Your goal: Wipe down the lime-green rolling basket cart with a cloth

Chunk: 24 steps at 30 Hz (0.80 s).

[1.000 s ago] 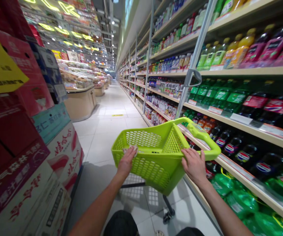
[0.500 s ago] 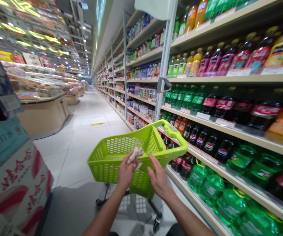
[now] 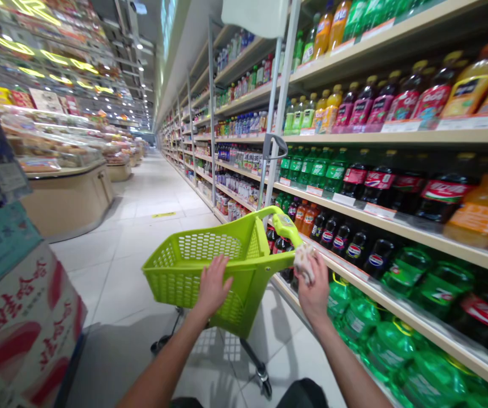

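Note:
A lime green plastic shopping cart (image 3: 184,266) stands in the aisle just ahead of me. My left hand (image 3: 213,284) rests on the cart's near rim with its fingers spread over the edge. My right hand (image 3: 314,286) is closed on a small whitish cloth (image 3: 303,259) and presses it against the cart's green handle (image 3: 284,224) at the right end. The basket looks to hold nothing. Both my forearms reach in from the bottom of the view.
Shelves of bottled drinks (image 3: 375,175) run along the right, close to the cart. Stacked red and white cartons (image 3: 18,306) stand at the left. A curved display counter (image 3: 69,192) sits further back on the left. The tiled aisle floor (image 3: 154,192) stretches ahead.
The cloth has passed from my left hand to my right. My right hand moved to the cart's handle with it, and my left hand settled on the basket's rim.

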Tool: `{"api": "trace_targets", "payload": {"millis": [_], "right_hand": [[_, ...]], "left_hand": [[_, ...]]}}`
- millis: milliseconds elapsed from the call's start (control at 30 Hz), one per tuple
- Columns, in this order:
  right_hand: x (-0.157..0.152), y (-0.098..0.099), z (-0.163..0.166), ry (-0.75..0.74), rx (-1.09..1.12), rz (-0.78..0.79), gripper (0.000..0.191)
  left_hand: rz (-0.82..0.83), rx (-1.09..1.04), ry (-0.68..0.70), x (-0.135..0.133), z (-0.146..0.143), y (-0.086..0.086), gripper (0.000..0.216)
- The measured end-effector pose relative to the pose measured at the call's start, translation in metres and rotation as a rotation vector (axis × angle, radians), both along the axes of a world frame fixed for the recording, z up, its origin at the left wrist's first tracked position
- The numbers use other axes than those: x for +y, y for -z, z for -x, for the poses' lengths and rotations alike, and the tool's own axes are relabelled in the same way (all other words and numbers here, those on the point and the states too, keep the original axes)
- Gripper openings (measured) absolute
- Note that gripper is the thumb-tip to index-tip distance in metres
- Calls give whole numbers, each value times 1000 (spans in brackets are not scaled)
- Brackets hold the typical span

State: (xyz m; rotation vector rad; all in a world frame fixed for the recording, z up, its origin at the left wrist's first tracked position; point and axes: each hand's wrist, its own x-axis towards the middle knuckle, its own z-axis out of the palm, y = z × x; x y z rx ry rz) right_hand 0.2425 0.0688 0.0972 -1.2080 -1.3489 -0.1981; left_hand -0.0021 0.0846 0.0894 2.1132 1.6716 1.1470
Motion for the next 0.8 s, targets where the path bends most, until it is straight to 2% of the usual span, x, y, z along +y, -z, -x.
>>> {"api": "trace_targets", "payload": {"millis": [67,167,233,333,400,467,567,633,667,733,800], "right_hand": [[8,-9,-20,80,-127,-11,45],[15,-6,-14,-15,-267,-15,43],[12,14,9,-158,-343,-20,43],[-1,59,46,-371,-441,46,48],[-10,79,54,-451,-468,78,52],[-14,76,45,-441,-443,23,53],[-6,39,12,-296,-378,-142,52],[3,18,-4,-191,-357,-169,53],[7,15,-6,-165,-362,-157,54],[9,28,0,-187,-408,-109,56],[5,59,13,-284,-490,-48,58]], "left_hand": [[102,189,-113,12,22,9,55],[175,339,-138,18,32,18,60],[189,373,-138,15,29,20,61],[200,399,-124,9,22,19,64],[210,430,-115,5,20,17,65],[228,471,-109,3,17,16,67],[259,510,-131,2,10,15,70],[275,517,-150,2,5,15,71],[282,520,-154,2,3,15,72],[291,528,-155,1,-1,14,72],[294,536,-152,1,-3,13,73]]}}
